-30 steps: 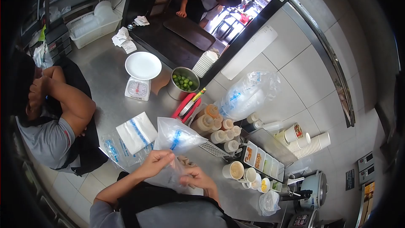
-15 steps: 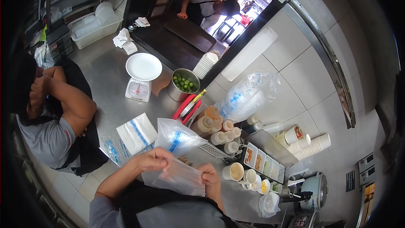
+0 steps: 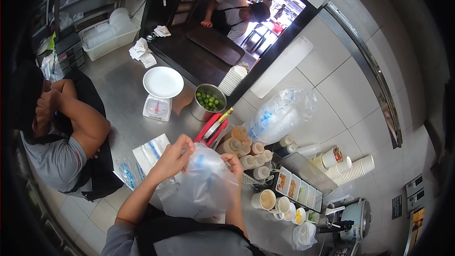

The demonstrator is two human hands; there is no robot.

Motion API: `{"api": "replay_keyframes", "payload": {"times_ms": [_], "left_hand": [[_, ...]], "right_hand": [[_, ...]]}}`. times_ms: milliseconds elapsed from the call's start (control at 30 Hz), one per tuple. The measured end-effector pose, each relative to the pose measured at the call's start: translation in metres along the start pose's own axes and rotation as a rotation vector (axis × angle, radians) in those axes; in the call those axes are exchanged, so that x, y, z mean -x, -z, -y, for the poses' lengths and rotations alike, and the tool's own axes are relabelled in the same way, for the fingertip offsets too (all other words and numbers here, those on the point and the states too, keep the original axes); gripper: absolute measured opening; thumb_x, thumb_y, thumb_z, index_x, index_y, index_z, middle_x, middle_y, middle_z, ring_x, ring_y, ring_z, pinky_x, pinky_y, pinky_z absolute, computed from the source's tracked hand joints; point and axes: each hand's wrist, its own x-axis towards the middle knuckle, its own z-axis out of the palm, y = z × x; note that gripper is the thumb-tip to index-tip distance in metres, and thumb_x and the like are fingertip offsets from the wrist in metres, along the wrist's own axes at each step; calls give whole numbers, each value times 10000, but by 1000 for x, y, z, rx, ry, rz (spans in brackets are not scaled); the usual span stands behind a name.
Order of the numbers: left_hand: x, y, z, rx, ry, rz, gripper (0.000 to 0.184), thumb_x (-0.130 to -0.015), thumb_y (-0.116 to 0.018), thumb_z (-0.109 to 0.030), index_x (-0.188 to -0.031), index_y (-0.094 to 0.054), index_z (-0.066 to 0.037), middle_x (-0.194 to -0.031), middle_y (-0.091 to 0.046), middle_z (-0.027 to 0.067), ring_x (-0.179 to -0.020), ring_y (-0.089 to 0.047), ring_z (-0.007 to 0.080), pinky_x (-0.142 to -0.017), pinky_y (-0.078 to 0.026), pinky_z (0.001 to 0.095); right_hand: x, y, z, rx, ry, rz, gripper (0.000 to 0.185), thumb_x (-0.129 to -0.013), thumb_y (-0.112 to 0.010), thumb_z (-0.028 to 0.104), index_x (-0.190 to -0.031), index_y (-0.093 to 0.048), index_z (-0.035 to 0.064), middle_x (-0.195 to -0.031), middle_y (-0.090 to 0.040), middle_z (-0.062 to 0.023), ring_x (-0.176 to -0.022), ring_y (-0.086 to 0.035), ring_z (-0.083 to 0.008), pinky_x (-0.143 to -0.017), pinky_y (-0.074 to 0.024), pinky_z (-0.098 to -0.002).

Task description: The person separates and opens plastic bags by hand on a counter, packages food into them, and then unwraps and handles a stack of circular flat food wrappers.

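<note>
Together, the left hand [image 3: 176, 157] and right hand [image 3: 233, 165] hold a translucent bag [image 3: 204, 187]. A scale [image 3: 157, 108] stands on the counter [image 3: 124, 116].

We hold our left hand [image 3: 174, 157] left of frame centre, our right hand [image 3: 234, 165] near centre, both curled.

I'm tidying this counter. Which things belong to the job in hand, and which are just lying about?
In the job:
translucent plastic bag, held by left hand and right hand
perhaps flat white pack

Apparently just about:
scale bearing white dish
metal pot of green fruit
squeeze bottles
</note>
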Motion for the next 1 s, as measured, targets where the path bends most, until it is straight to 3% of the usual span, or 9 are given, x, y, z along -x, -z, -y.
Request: {"api": "replay_keyframes", "payload": {"times_ms": [100, 167, 367, 400, 600, 700, 800, 900, 1000], "left_hand": [[-1, 3, -6, 82, 213, 43, 126, -891, -496, -139, -901, -426, -35, -737, -603, 84, -666, -615, 177, -565, -478, 281], [-5, 1, 7, 83, 275, 33, 103, -896, -477, -123, -907, -424, -36, -754, -606, 85, -713, -613, 197, -620, -481, 310], [11, -14, 120, -36, -41, -44, 155, -835, -518, -134, -928, -426, -52, -753, -581, 147, -814, -612, 310, -696, -443, 381], [12, -12, 98, -41, 187, -34, 170, -810, -529, -118, -938, -437, -56, -853, -582, 160, -871, -587, 305, -739, -435, 355], [13, -11, 90, -304, -258, -241, 213, -837, -506, -141, -1035, -484, -66, -1051, -558, 122, -953, -533, 194, -816, -413, 298], [11, -18, 89, 395, -28, -141, 293, -868, -477, -160, -1131, -474, -32, -1066, -554, 103, -983, -519, 162, -846, -405, 278], [14, -27, 66, 622, -52, -112, 361, -903, -427, -219, -1180, -454, 10, -1067, -551, 90, -976, -511, 132, -845, -409, 267], [18, -48, 88, 438, -42, -86, 407, -920, -364, -293, -1173, -465, 10, -1038, -565, 110, -940, -534, 162, -846, -414, 281], [21, -62, 110, -115, -150, -325, 445, -930, -301, -329, -1134, -487, 20, -991, -577, 134, -898, -553, 203, -824, -422, 299]], "right_hand": [[3, 0, -17, -130, -201, 73, 142, -832, -573, 129, -921, -520, 32, -798, -482, 9, -691, -461, -43, -603, -379, -159], [1, -3, -20, -25, -94, 52, 175, -855, -550, 179, -946, -505, 37, -802, -481, 5, -674, -457, -47, -597, -384, -167], [11, 1, -52, 63, -65, -3, 197, -868, -537, 207, -962, -494, 39, -803, -479, 3, -662, -454, -51, -593, -388, -173], [14, 2, -59, 50, -92, -11, 198, -869, -536, 208, -963, -494, 38, -803, -479, 3, -661, -454, -51, -592, -388, -173], [27, 11, -86, 14, -186, -29, 204, -872, -533, 212, -966, -490, 37, -802, -476, 2, -658, -453, -53, -591, -391, -175], [35, 16, -97, -12, -254, -18, 206, -874, -532, 214, -968, -489, 36, -802, -475, 2, -656, -452, -54, -590, -392, -176], [47, 19, -111, -58, -345, -14, 209, -876, -530, 216, -970, -487, 35, -802, -474, 2, -654, -451, -55, -589, -393, -177], [58, 18, -126, -101, -400, -40, 211, -877, -529, 218, -972, -485, 34, -802, -472, 1, -652, -450, -55, -588, -394, -178], [65, 16, -140, -138, -449, -43, 214, -879, -527, 220, -973, -483, 33, -801, -471, 1, -650, -449, -56, -588, -396, -179]]}}
